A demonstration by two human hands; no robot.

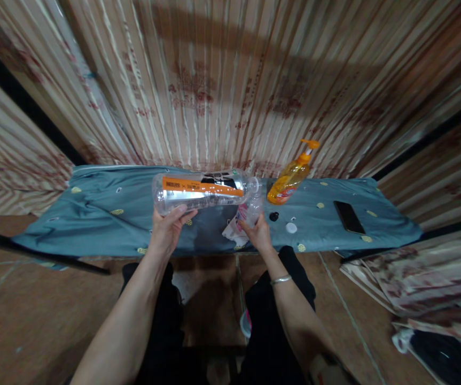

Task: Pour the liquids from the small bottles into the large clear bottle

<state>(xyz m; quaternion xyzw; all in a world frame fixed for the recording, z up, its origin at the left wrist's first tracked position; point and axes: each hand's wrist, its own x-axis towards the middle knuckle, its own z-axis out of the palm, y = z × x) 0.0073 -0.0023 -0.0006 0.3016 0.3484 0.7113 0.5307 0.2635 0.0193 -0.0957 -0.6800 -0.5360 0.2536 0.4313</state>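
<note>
My left hand grips the lower end of a large clear plastic bottle with an orange and silver label. That bottle lies nearly level in the air, its uncapped-looking mouth pointing right. Beneath the mouth, my right hand is wrapped round a smaller clear plastic bottle with a pinkish label. The two bottle necks meet or overlap in view; whether they touch I cannot tell. Under the right hand lies a whitish crumpled cloth or tissue. I cannot make out liquid in either bottle.
An orange pump bottle stands tilted in view behind my right hand. A black cap, a white cap and a dark phone lie on the teal cloth-covered table. Patterned curtains hang behind; black bars flank the sides.
</note>
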